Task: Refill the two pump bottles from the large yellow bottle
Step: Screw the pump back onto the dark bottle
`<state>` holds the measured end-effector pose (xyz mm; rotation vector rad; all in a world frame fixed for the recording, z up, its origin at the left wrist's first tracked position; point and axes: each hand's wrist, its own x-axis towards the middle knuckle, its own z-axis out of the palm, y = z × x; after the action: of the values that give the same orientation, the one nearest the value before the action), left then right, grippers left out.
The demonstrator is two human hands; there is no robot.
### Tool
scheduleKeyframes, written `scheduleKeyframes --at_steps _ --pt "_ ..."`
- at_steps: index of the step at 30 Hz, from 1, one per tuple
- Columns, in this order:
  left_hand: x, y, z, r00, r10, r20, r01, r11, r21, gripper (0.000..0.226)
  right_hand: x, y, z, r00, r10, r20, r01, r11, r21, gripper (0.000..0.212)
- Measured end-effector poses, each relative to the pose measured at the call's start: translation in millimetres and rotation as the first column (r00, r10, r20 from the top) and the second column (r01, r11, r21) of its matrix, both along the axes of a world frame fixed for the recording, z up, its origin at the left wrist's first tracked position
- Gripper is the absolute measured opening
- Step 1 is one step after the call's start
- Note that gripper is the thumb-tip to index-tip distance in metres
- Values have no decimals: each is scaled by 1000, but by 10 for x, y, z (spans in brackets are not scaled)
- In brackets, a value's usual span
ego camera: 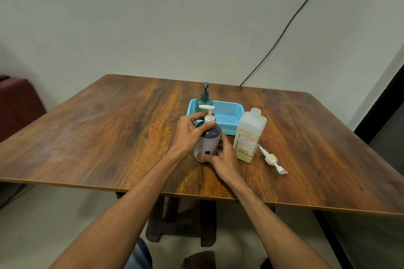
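A white pump bottle with a dark purple shoulder [210, 137] stands on the wooden table [109, 129], its white pump head fitted on top. My left hand [189, 133] wraps the shoulder just below the pump collar. My right hand [220, 157] grips the bottle's lower body from the right. The large yellow bottle [249, 135] stands upright just to the right, capless, with liquid low inside. A green pump bottle [204, 100] stands in the left end of a blue basket [227, 113] behind.
A loose white pump with its tube [272, 160] lies flat on the table right of the yellow bottle. A black cable [284, 28] runs down the wall behind. A dark stool [181, 220] stands under the table's near edge.
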<state>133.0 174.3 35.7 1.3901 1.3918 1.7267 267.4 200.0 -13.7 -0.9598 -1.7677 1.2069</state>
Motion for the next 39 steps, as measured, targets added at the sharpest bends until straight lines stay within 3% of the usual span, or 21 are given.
scheduleKeyframes --at_steps 4,10,15,22,30,39 --pt "-12 -23 -10 997 -29 -76 29 1000 -2 30 15 3 13 1000 20 -3 -20 1000 3 92" --pt "-102 -120 -253 981 -164 -105 146 975 -165 82 101 24 3 991 90 97 -91 996 4 92" --pt "-125 -128 -287 976 -27 -216 15 998 -57 75 142 60 -53 989 53 138 -57 998 25 98" --pt "-159 -70 -49 970 136 -199 -119 988 96 81 96 90 -73 989 15 150 -24 998 55 85" --pt "-71 243 298 944 174 -281 -147 982 117 84 -15 182 -15 983 -48 175 32 995 95 52" --pt "40 800 450 949 175 -261 -150 982 115 81 -116 261 -62 974 -33 225 -7 985 173 48"
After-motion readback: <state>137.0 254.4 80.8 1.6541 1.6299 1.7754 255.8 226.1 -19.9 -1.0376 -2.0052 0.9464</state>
